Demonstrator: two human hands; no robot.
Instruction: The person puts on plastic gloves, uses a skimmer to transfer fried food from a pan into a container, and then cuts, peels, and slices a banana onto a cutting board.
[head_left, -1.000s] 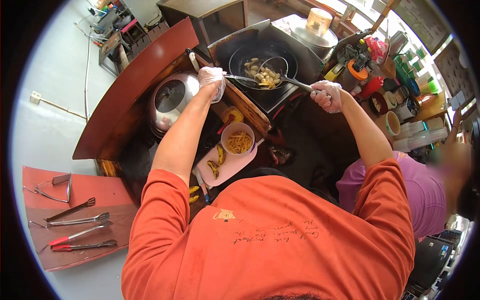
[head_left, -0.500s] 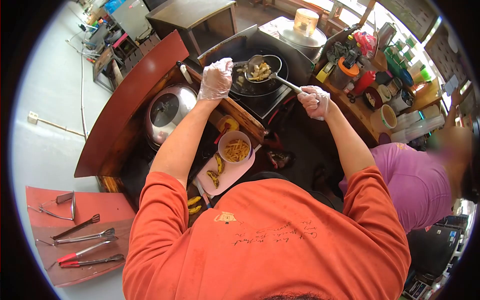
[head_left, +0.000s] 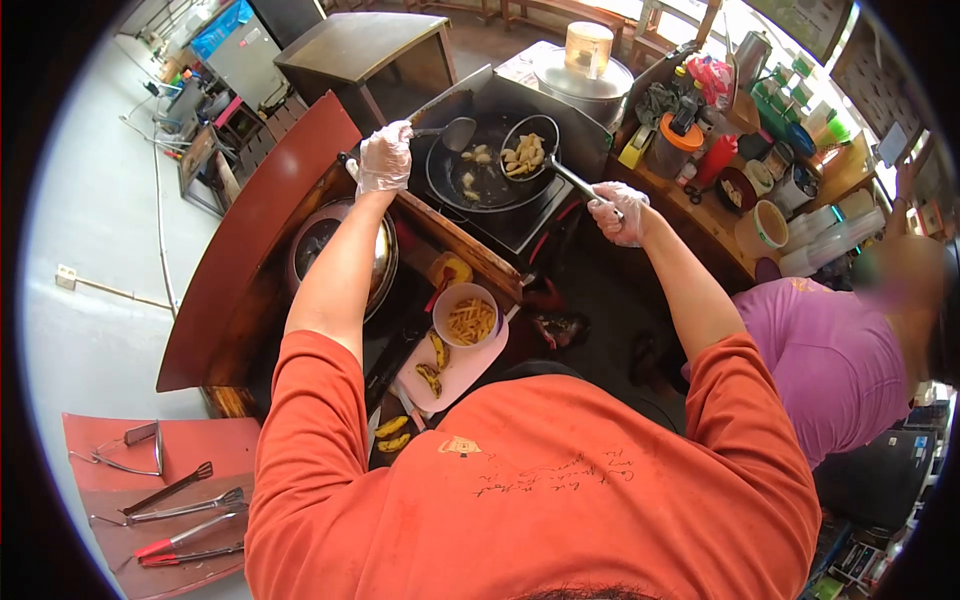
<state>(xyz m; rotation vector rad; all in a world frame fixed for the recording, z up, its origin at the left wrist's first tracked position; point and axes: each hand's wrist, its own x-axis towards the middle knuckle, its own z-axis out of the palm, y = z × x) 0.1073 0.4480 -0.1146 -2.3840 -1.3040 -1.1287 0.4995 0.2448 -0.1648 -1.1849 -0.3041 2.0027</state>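
Observation:
Both my hands wear clear plastic gloves. My left hand (head_left: 385,158) is closed round the handle of a metal ladle (head_left: 459,133), whose round bowl hangs over the left side of the dark wok (head_left: 436,188). My right hand (head_left: 620,214) grips the long handle of a round strainer (head_left: 535,121), held over the wok's right side. Pale golden fried pieces (head_left: 524,156) lie in the strainer. A few more pieces (head_left: 469,182) are in the wok. Nearer me, a white bowl (head_left: 440,322) of cut yellow strips stands on a pink board (head_left: 465,375) beside dark-spotted bananas (head_left: 428,378).
A lidded steel pot (head_left: 590,90) stands behind the wok. Bottles and tubs crowd the wooden counter (head_left: 715,228) on the right, where a person in a purple shirt (head_left: 815,365) is close by. Tongs (head_left: 190,540) rest on a red surface at lower left.
My left hand has drawn the ladle left, away from above the strainer. The strainer is now tilted differently, and loose pieces in the wok show more plainly.

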